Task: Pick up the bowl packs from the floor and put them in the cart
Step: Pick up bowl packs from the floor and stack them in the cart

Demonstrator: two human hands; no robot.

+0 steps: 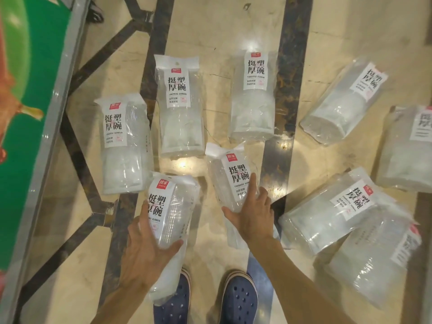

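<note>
Clearly, both hands are busy at once. The left hand (149, 249) is closed around 1 bowl pack (171, 220), thumb on one side and fingers on the label side; this pack looks lifted off the floor (222, 31), above the blue shoes (238, 298). The right hand (253, 213) lies with fingers spread on a second bowl pack (230, 176), touching it but not yet closed around it. This pack lies straight ahead of the right hand, its long axis pointing away from the person, so the hand meets it at the near end. 7 other packs lie around, further away. The cart is probably the metal edge (53, 118) at the left, nearer the left hand.
</note>
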